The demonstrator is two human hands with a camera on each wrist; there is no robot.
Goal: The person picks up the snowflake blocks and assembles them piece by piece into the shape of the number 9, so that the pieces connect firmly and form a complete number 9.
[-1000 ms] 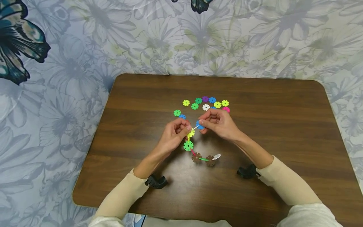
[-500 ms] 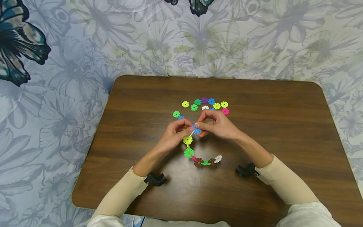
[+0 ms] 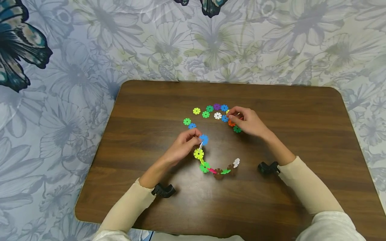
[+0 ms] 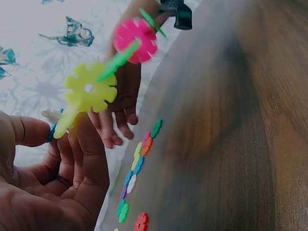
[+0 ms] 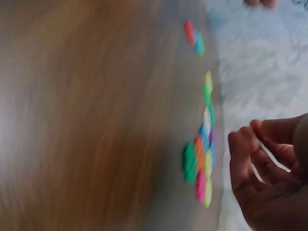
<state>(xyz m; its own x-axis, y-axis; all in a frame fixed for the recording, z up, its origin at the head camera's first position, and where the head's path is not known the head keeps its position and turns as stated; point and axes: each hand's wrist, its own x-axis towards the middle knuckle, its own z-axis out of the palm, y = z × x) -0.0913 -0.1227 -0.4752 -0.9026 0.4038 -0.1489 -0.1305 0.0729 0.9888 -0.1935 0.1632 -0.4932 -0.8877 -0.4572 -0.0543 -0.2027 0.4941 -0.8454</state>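
Note:
My left hand [image 3: 184,147] pinches a chain of notched plastic discs near its top, by a blue disc [image 3: 204,140]. Below the fingers a white disc seen edge-on, a yellow disc [image 3: 198,154] and a green disc [image 3: 205,167] follow. The chain curves right through pink and brown discs to a white disc [image 3: 236,163] at its end. In the left wrist view a pink disc [image 4: 137,41] faces the camera. My right hand [image 3: 248,124] is over the loose discs, fingers loosely bent; no disc shows between them. An orange disc [image 3: 231,123] lies partly under its fingertips.
Loose discs lie toward the far side of the brown table [image 3: 286,134], among them a purple disc [image 3: 217,106], a white disc [image 3: 217,115] and a dark green disc [image 3: 237,129]. A yellow disc [image 3: 196,110] lies farther left. A flowered wall covering [image 3: 181,50] stands behind.
The right hand has let go of the blue disc and moved right and away to the loose discs. The left hand keeps the chain, whose lower part has swung slightly right.

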